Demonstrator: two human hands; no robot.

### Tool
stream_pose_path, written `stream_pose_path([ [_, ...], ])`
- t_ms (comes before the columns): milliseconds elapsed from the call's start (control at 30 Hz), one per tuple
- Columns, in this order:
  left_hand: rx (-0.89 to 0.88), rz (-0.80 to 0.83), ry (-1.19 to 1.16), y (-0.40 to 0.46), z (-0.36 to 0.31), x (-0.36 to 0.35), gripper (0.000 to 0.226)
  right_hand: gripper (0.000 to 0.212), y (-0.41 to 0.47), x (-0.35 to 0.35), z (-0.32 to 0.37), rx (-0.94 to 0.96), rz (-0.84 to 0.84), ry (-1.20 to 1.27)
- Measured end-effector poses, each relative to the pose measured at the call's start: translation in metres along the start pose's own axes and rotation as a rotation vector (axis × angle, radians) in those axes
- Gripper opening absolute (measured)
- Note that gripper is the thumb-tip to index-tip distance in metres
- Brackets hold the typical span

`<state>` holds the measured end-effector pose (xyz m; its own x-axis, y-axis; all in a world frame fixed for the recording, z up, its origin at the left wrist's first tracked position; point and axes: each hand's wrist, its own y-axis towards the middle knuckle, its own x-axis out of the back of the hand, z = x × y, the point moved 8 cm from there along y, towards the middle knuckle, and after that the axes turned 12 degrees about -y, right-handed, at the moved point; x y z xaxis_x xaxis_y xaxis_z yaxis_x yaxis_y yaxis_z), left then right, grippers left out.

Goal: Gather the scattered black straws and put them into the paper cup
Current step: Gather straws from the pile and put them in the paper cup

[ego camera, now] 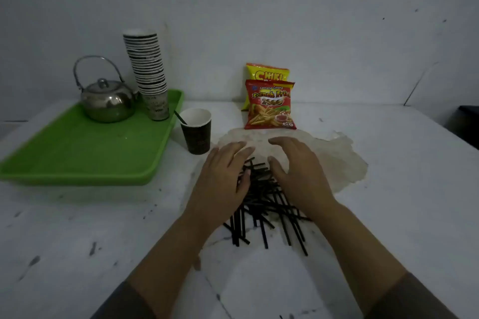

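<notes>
Black straws (267,204) lie in a loose crisscrossed heap on the white table (388,189), near the middle, their ends fanning out toward the near edge. The left hand (225,179) and right hand (295,171) are spread above the far part of the heap, palms down, fingers nearly straight and slightly apart, gripping nothing; whether the palms touch the straws cannot be told. Just left of and beyond the left hand stands a dark paper cup (197,131), upright, with 1 black straw (180,117) leaning out over its left rim. Left of the cup sits a green tray (77,158) carrying a metal kettle (107,102) and a tall stack of cups (149,70). At the far side, against the wall, 2 snack bags (270,103) stand upright, red in front of yellow.
</notes>
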<state>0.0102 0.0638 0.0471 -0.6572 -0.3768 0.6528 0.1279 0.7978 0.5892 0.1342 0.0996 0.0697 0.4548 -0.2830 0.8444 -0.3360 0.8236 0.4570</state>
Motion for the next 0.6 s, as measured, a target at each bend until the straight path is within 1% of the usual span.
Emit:
stream_pose_path([
  [67, -0.012, 0.004, -0.017, 0.006, 0.006, -0.003, 0.041, 0.031, 0.009, -0.005, -0.003, 0.006, -0.006, 0.025],
  [167, 0.043, 0.027, -0.049, 0.005, 0.021, -0.006, 0.040, 0.027, 0.012, -0.016, -0.010, 0.003, 0.018, 0.012],
  [267, 0.059, 0.038, -0.067, 0.001, 0.027, -0.005, 0.035, 0.023, 0.004, -0.030, -0.016, 0.012, 0.061, -0.009],
  [333, 0.044, 0.083, -0.069, 0.001, 0.024, -0.009, 0.032, 0.021, 0.002, -0.033, -0.017, 0.030, 0.097, -0.016],
  [433, 0.010, 0.133, -0.047, -0.002, 0.021, -0.016, 0.028, 0.022, 0.002, -0.028, -0.018, 0.051, 0.131, 0.014],
  [600, 0.011, 0.173, -0.031, -0.004, 0.017, -0.017, 0.026, 0.028, 0.000, -0.028, -0.015, 0.133, 0.196, -0.010],
])
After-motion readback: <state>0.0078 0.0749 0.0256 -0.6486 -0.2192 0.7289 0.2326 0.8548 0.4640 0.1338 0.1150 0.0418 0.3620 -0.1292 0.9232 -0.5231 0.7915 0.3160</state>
